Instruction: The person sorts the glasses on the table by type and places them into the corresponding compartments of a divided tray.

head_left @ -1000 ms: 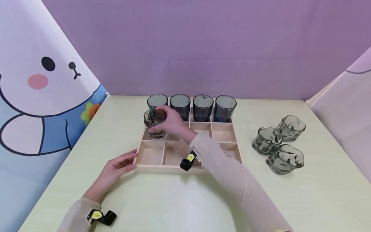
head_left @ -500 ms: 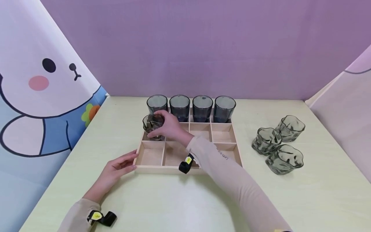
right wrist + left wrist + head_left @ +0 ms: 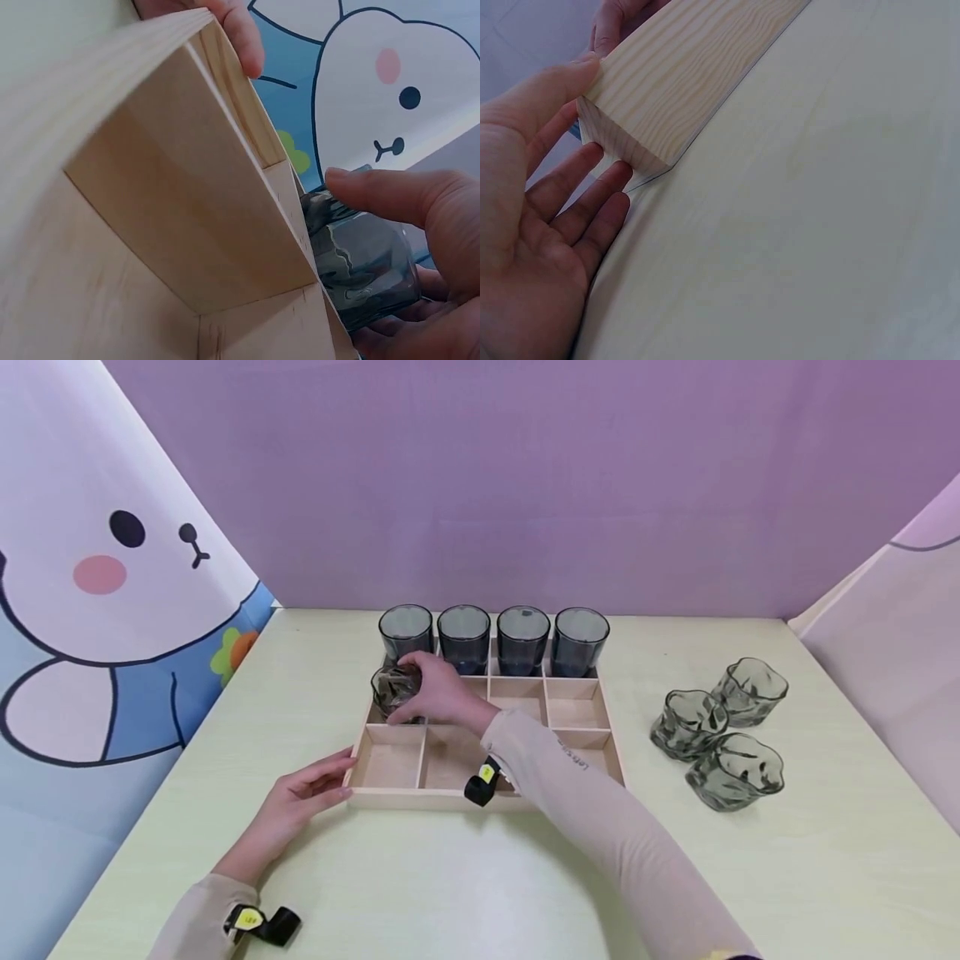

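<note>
Right hand (image 3: 450, 693) has a short glass (image 3: 386, 692) gripped between thumb and fingers, at the left-end compartment of the tray's middle row. Glass points mouth up, long axis about vertical; any slight tilt I can't tell. Right wrist view has its lower part behind a divider; whether the base touches the compartment floor, can't tell.

Purple backdrop (image 3: 525, 485) stands behind the table (image 3: 420, 885); table is pale, light wood look.

Tray (image 3: 420, 799): wood, long side running left-right, set toward the back of the table. Three rows of compartments, front row partly covered by the right sleeve (image 3: 615, 835).

Left hand (image 3: 292, 797) is at the tray's front left corner, fingers relaxed and touching the side, thumb at the corner, not clenched.

Tray contents: four tall glasses (image 3: 465, 639) fill the back row, one per compartment, all upright, mouths up, rims well above the walls. Short glass sits just in front of the leftmost.

Three loose glasses (image 3: 735, 772), same wavy type, stand on the table right of the tray in a tight cluster, mouths up. Contact between them, can't tell.

Smallest: black wrist cams (image 3: 482, 783), one per wrist, yellow labels.
</note>
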Demonstrator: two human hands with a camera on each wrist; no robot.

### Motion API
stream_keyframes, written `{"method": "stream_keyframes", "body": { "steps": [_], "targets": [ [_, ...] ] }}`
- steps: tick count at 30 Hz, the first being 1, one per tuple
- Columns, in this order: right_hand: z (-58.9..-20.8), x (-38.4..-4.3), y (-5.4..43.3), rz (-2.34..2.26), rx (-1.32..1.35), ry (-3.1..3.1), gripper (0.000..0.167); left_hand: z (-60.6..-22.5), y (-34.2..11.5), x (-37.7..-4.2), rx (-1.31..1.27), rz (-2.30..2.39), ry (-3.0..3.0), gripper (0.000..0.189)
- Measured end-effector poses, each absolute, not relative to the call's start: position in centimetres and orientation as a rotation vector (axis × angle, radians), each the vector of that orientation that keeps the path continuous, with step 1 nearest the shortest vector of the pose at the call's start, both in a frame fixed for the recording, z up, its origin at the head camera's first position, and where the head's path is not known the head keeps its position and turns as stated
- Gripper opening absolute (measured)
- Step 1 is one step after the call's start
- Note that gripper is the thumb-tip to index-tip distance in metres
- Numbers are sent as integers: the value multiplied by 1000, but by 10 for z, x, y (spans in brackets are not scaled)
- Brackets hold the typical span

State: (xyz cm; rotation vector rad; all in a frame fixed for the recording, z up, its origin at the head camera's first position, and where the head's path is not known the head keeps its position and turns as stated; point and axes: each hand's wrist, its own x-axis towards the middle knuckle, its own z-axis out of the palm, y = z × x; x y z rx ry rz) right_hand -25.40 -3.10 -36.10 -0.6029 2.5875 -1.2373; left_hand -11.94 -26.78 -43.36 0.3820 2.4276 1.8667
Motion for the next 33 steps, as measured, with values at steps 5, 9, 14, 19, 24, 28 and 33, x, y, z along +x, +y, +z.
{"method": "stream_keyframes", "body": {
  "steps": [5, 9, 14, 19, 24, 28, 33],
  "targets": [
    [-362, -256, -33, -1121, -658, 2640, 90, -433, -268, -119, 364, 1858, 2428, 41],
    [-362, -258, -33, -1064, -677, 2628, 87, -433, -267, -119, 355, 1851, 2430, 41],
    [-360, -258, -32, -1042, -700, 2589, 86, -433, -267, -119, 351, 1847, 2436, 41],
    [-360, -259, -31, -1009, -693, 2580, 88, -432, -267, -119, 350, 1841, 2438, 41],
    [-360, -259, -31, -999, -695, 2581, 89, -430, -267, -119, 330, 1826, 2436, 42],
    [-361, -259, -30, -1026, -683, 2556, 90, -430, -268, -119, 316, 1815, 2439, 43],
    [-359, -262, -23, -1077, -675, 2488, 90, -430, -267, -119, 313, 1819, 2438, 43]
  ]
}}
